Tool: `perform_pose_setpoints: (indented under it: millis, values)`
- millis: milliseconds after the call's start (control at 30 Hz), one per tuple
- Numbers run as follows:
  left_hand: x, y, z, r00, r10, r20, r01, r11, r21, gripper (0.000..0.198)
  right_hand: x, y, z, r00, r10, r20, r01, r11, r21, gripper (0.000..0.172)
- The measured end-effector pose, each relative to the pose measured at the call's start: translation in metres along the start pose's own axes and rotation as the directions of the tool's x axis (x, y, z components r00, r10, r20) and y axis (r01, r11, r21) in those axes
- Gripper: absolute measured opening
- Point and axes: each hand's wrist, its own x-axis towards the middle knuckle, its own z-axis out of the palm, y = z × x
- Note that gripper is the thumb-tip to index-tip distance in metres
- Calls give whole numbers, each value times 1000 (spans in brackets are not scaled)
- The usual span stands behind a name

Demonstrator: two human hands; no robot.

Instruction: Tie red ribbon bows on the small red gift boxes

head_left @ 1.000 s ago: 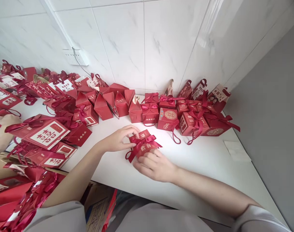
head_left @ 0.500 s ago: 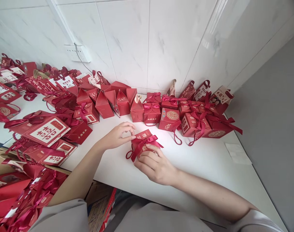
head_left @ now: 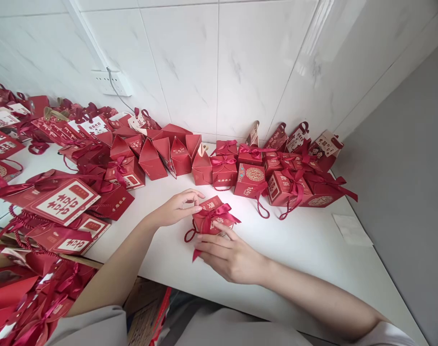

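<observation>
A small red gift box (head_left: 214, 217) with a dark red ribbon bow sits on the white table (head_left: 305, 240) in front of me. My left hand (head_left: 177, 207) pinches the box's left side at the bow, fingers curled. My right hand (head_left: 228, 254) is below the box, its fingers pinching a loose ribbon tail that hangs toward the table's front edge.
A row of several finished red boxes with bows (head_left: 276, 178) lines the tiled wall at right. Open red boxes (head_left: 168, 154) stand in the middle. Flat red cartons (head_left: 63, 202) pile up at left. A white paper slip (head_left: 350, 229) lies at right. A wall socket (head_left: 112, 82) sits above.
My right hand slid down from the box's front and drew a ribbon tail toward me. The left hand stayed pinched at the bow. The box shifted slightly.
</observation>
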Motion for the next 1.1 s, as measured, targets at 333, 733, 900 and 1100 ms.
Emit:
perform_pose_setpoints:
  millis: [333,733,900,1100]
  values:
    - [0,5,9,989,-131,-67,125,989,-82,29,-16,10,-33,988,137,68,-153,871,467,21]
    - [-2,7,21,993,-58,-101,58,998,-2,25,-9,53,-41,511,780,362,-749,197,633,40]
    - [-2,4,25,993,-84,-81,81,996,-40,23,-4,74,-17,491,663,566,-651,-153,744,43]
    - [-1,0,29,994,-78,-79,76,997,-25,23,6,79,-23,580,494,649,-699,-109,707,38]
